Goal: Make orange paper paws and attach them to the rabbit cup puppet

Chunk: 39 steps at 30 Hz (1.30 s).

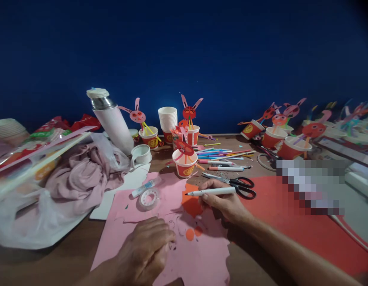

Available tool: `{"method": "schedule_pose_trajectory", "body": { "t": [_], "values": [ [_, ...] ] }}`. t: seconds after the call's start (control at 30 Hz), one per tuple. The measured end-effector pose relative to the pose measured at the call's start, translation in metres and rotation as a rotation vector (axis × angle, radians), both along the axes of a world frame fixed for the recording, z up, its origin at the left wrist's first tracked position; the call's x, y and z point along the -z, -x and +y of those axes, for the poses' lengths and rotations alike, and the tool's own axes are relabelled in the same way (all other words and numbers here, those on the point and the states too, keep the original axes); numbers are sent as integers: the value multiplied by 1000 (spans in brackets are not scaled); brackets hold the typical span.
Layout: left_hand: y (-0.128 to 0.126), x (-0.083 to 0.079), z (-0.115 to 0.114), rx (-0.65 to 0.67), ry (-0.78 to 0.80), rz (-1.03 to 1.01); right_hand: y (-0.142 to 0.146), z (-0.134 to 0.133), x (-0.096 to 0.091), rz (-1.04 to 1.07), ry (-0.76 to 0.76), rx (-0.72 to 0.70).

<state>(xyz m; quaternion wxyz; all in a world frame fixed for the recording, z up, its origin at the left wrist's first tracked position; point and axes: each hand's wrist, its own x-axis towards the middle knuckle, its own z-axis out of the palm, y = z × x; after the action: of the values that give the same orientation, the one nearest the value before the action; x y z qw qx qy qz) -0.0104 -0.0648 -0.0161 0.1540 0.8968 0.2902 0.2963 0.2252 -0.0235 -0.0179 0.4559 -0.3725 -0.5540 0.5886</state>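
A white marker pen (215, 192) lies across the fingers of my right hand (222, 200), its dark tip uncovered and pointing left. Beneath that hand is an orange paper piece (190, 202). My left hand (146, 250) rests on the pink paper (198, 256) with its fingers curled in; whatever it may hold is hidden. Two small orange paper circles (190, 234) lie between my hands, among small dark scraps. Just behind my right hand are black-handled scissors (245, 186). A roll of clear tape (148, 198) and a glue stick (145, 186) sit on the pink paper.
A decorated paper cup (184, 163) stands ahead, with more cups behind and at right (273, 137). Straws and markers (222, 157) lie behind the scissors. A white thermos (112, 123), a mug (141, 155) and bundled cloth (79, 174) are left; red paper (279, 222) is right.
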Motion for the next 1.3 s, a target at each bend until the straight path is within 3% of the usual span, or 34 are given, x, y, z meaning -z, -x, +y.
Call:
{"method": "schedule_pose_trajectory", "body": {
  "t": [0.17, 0.43, 0.63, 0.97, 1.3],
  "values": [
    [-1, 7, -3, 141, -126, -23, 3, -2, -2, -24, 18, 32],
    [0, 1, -15, 300, -9, 224, 4, -7, -12, 5, 67, 28],
    [3, -5, -12, 300, 7, 280, 0, -13, -4, -63, 70, -4],
    [2, -1, -9, 302, -38, 367, 8, -19, -14, -136, 66, -5],
    [-2, -9, -8, 273, -6, 405, 9, -27, -16, -301, 18, -30]
  ]
}}
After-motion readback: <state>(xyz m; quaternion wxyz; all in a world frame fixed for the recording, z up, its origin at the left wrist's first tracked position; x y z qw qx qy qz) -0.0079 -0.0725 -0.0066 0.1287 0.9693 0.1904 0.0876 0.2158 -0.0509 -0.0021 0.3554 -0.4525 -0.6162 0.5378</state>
